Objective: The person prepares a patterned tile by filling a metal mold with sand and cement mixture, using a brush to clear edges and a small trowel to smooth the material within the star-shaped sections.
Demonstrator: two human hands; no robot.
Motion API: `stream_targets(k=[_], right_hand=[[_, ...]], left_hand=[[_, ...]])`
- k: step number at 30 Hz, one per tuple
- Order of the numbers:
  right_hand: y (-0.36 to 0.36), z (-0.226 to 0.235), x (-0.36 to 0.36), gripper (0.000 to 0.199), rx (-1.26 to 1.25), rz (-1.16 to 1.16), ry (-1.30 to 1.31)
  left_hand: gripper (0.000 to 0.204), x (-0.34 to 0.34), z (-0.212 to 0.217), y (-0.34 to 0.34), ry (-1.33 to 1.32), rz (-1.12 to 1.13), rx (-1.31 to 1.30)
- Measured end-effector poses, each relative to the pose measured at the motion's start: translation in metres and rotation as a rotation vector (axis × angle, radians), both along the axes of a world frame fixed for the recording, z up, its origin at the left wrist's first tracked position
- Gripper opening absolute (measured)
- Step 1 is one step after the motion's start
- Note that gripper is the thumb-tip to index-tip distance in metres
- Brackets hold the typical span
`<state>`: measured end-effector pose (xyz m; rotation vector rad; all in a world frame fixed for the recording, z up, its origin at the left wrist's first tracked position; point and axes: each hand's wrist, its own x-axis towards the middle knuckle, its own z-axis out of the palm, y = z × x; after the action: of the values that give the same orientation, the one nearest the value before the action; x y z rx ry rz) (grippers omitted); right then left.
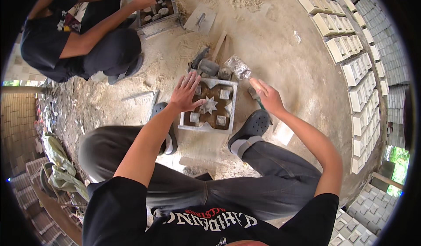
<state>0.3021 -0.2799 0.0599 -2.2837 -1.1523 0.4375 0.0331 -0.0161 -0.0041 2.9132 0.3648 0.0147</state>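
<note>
Between my feet lies a square grey mold [233, 103] with a star shape [209, 105] in its middle and small square blocks near its corners. Dark material fills the spaces around these shapes. My left hand [186, 94] rests with fingers spread at the mold's upper left part. To the right of the mold, my right hand [269, 98] is closed around the wooden handle of a trowel [238, 67]. The trowel's blade, smeared with pale grey material, points up and left, just beyond the mold's far right corner.
A co-worker [83, 44] squats at the upper left, hands over another mold [158, 14]. A flat float [200, 21] lies beside that mold. Dark cylindrical pieces [208, 66] and a wooden strip [219, 46] sit beyond mine. Rows of pale cast blocks [356, 70] line the right.
</note>
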Motion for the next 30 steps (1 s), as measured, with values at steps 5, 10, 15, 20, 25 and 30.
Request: stream_targets(k=[5,10,15,20,25,30], right_hand=[[0.094,-0.034,0.068,0.052,-0.092,-0.242,0.179],[0.218,-0.057,0.112,0.050,-0.028,-0.398,0.536],[0.318,-0.117,0.189,0.048,0.121,-0.510,0.584],[0.425,-0.128,0.234,0.025,0.069,-0.505,0.619],[0.509,-0.164,0.262,0.028,0.140,-0.564,0.561],[0.545,-0.213,0.343,0.034,0.278,-0.564,0.651]], left_hand=[[0.106,0.019,-0.021,0.012,0.031,-0.041,-0.079],[0.100,0.015,-0.025,0.019,0.025,0.000,-0.200],[0.098,0.024,-0.021,0.023,-0.029,-0.020,-0.319],[0.093,0.025,-0.022,0.027,-0.040,0.017,-0.368],[0.090,0.026,-0.025,0.030,-0.018,0.040,-0.433],[0.091,0.033,-0.031,0.034,-0.032,0.004,-0.467]])
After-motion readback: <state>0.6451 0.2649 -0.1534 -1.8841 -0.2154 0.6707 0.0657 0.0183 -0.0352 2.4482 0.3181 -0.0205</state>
